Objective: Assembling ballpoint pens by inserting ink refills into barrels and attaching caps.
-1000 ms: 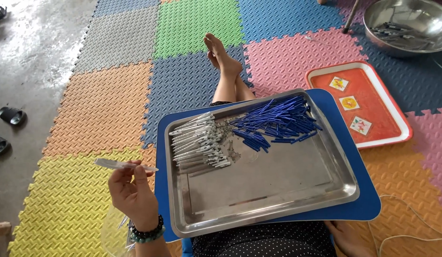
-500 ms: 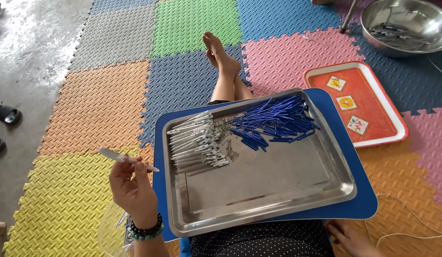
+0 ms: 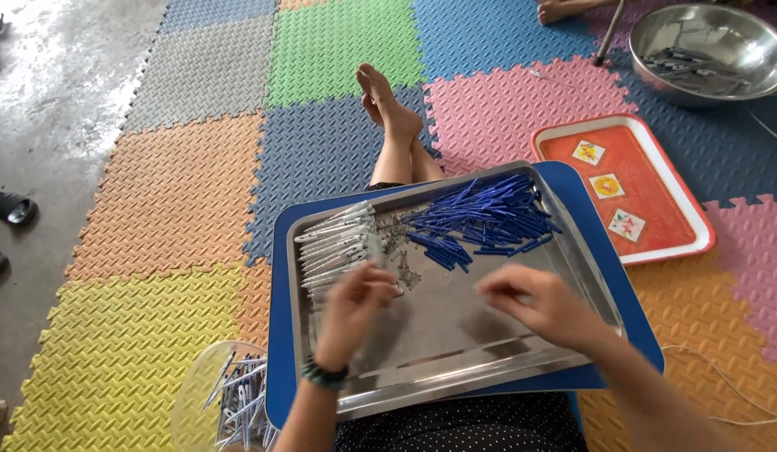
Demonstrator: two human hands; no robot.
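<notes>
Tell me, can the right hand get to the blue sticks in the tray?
Probably yes. The right hand hovers over the bare middle of the metal tray, and the pile of blue sticks lies just beyond it in the same tray, uncovered, with nothing between them.

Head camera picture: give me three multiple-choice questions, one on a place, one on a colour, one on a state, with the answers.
1. Where do the blue pen parts lie?
A. far right part of the metal tray
B. in the bowl
C. on the orange tray

2. What colour is the board under the metal tray?
A. red
B. blue
C. green

3. How are the hands?
A. both over the metal tray
B. both on the mat
C. one raised aside

A: they are heaped there.
B: its rim shows blue.
A: left hand and right hand hover above it.
</notes>
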